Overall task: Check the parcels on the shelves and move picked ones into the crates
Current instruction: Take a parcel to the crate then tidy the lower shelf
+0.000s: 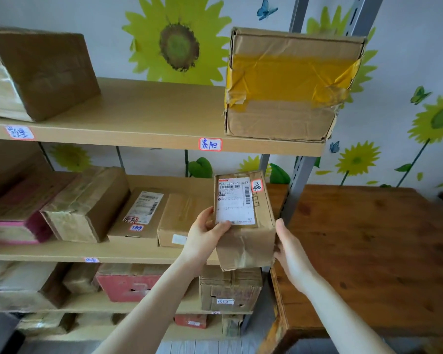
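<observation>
Parcel (243, 218) is off the shelf, held up in front of the right end of the middle shelf (62, 251) and tilted so its label (234, 203) faces the person. The left hand (205, 233) grips the lower left corner, thumb pressed onto the bottom of the label. The right hand (289, 249) holds the right side, thumb along the edge, fingers out of sight behind the cardboard.

It looks to me like the checking step: reading the printed label and the small red-edged tag (257, 185) beside it. Other boxes (136, 215) sit in a row on the shelf to the left, and a wooden table (368, 238) stands just right of the rack (297, 190). No crate shows from here.

If this one is picked, the next move calls for both hands on it, a turn away from the rack and a crate to lower it into. If not, it goes back onto the shelf's right end.
</observation>
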The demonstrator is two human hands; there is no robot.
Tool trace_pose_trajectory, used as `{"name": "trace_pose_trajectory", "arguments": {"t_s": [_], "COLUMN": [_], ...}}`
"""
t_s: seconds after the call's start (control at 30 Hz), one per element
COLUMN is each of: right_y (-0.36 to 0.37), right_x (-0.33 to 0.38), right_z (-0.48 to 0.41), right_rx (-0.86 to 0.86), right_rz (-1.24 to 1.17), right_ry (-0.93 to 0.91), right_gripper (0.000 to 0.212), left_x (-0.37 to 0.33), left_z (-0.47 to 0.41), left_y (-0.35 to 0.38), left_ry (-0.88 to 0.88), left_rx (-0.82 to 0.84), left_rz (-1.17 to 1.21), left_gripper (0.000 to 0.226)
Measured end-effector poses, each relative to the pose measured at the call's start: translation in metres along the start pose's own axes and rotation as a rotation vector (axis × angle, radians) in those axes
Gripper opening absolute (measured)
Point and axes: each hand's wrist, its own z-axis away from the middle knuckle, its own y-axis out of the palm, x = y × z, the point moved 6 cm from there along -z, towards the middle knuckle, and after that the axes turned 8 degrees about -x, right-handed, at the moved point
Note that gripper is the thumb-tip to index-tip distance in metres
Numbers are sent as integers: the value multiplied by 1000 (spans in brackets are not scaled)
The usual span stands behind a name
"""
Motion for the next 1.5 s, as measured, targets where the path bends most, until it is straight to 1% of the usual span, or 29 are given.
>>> {"name": "trace_pose_trajectory", "arguments": {"t_s": [0.07,0.1,0.17,0.2,0.23,0.33,0.4,0.53,0.6,0.63,0.67,0.73,0.8,0.83,0.87,0.93,0.97,1.07,1.1,1.13,1.17,1.23,1.27,1.33,1.37,1.4,1.43,1.5], "right_y": [-1,-4,-19,-27,-33,-45,-49,-56,-53,-46,-35,1,39,56,72,96,105,124,127,129,128,124,125,130,134,138,142,143], "right_x": [8,9,8,8,8,-2,-12,-26,-34,-38,-41,-40,-36,-34,-33,-33,-35,-55,-62,-67,-71,-74,-75,-74,-73,-69,-66,-58], "right_z": [-1,-4,-19,-27,-33,-44,-49,-44,-35,-29,-22,-13,-12,-17,-25,-47,-59,-88,-93,-95,-96,-91,-86,-78,-76,-73,-71,-69], "right_rx": [68,72,-10,-68,-115,-218,-276,-378,-368,-334,-289,-196,-137,-124,-122,-171,-194,-189,-188,-216,-278,-414,-444,-424,-392,-364,-359,-416], "right_rz": [117,229,543,675,755,860,869,840,842,824,791,715,665,641,626,637,656,705,672,611,512,231,81,-206,-292,-294,-229,-80], "right_ry": [-53,-71,-112,-130,-138,-121,-105,-100,-80,-75,-89,-193,-303,-315,-308,-288,-244,29,116,181,224,278,296,302,296,271,244,241], "right_gripper": [62,56,39,36,34,28,25,33,33,28,21,11,7,10,15,27,35,59,65,69,70,65,59,46,38,29,22,11], "left_x": [-3,-4,-3,-1,4,21,33,45,46,43,40,34,31,30,32,40,43,46,46,46,46,41,37,32,29,27,25,19], "left_z": [-6,-9,-18,-24,-31,-46,-53,-52,-42,-35,-29,-22,-23,-27,-35,-51,-59,-76,-80,-83,-84,-85,-86,-88,-89,-91,-92,-89], "left_y": [6,10,21,27,32,49,56,57,43,31,16,-25,-66,-84,-100,-121,-127,-130,-131,-133,-136,-138,-140,-147,-149,-147,-143,-131], "left_ry": [35,73,152,189,206,200,191,162,191,236,277,324,302,262,203,65,23,38,56,69,62,34,38,28,-5,-40,-61,-67], "left_rx": [97,145,190,186,183,175,132,71,-7,-77,-160,-365,-549,-600,-617,-566,-512,-321,-278,-254,-239,-217,-235,-298,-298,-259,-186,13], "left_rz": [-36,-106,-273,-362,-434,-528,-555,-544,-510,-491,-464,-422,-443,-480,-521,-608,-657,-779,-765,-701,-579,-288,-194,-50,28,87,107,60], "left_gripper": [54,51,58,63,66,68,69,63,53,46,39,29,28,28,30,33,31,34,36,36,34,24,16,5,3,3,4,8]}}
